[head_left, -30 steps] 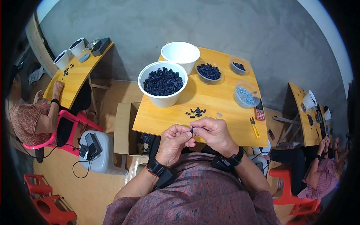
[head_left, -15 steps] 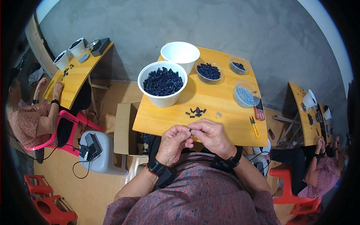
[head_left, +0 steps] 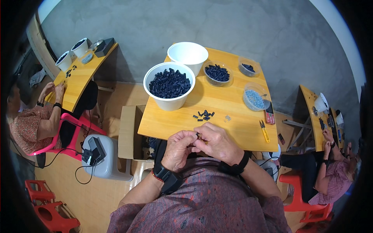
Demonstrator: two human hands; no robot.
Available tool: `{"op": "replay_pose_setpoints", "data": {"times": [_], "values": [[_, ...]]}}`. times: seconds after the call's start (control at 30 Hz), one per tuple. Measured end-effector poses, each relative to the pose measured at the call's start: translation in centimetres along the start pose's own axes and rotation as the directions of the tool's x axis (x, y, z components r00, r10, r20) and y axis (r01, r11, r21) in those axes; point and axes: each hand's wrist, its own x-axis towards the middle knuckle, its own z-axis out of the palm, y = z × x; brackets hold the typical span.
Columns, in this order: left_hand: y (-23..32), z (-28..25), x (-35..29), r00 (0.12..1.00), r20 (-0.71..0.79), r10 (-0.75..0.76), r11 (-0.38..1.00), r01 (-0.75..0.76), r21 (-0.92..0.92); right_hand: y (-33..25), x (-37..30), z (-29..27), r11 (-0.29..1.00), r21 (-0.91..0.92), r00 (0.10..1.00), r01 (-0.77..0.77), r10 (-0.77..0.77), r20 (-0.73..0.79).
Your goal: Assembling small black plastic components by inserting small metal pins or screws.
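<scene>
At the near edge of the wooden table (head_left: 175,126), my left hand (head_left: 179,149) and my right hand (head_left: 218,143) meet fingertip to fingertip. Pinched between them is a small black part (head_left: 197,134), mostly covered by my fingers; it resembles the short black cylindrical pieces on the table. Just beyond my hands lies a loose group of those black cylindrical pieces (head_left: 204,115). To their right is a little pile of tiny silvery pieces (head_left: 227,117). Yellow-handled snips (head_left: 265,134) lie farther right, beside a red keypad phone (head_left: 269,116).
A white bucket (head_left: 169,101) full of black pieces stands at left, another white bucket (head_left: 188,48) behind it. Clear tubs hold black pieces (head_left: 217,73) and bluish small pieces (head_left: 253,99). A cardboard box (head_left: 128,132) sits below left. Other people work at side tables (head_left: 79,91).
My right fingers have turned slightly over the small black part, hands still together. The person at left has brought both hands together; the person at right has raised a hand onto their table.
</scene>
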Motion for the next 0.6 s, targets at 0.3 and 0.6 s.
{"op": "replay_pose_setpoints", "data": {"times": [0.3, 0.6], "values": [[-0.7, -0.6, 0.1, 0.999, 0.033, -0.004, 1.0, 0.004, 0.001, 0.1, -0.3, 0.6, 0.999, -0.033, 0.999, 0.012, -0.014, -0.053], [-1.6, 0.2, -0.3, 0.982, -0.032, 0.186, 0.98, -0.184, 0.075, 0.8, -0.8, 1.5, 0.987, -0.114, 0.989, 0.111, -0.121, -0.083]]}}
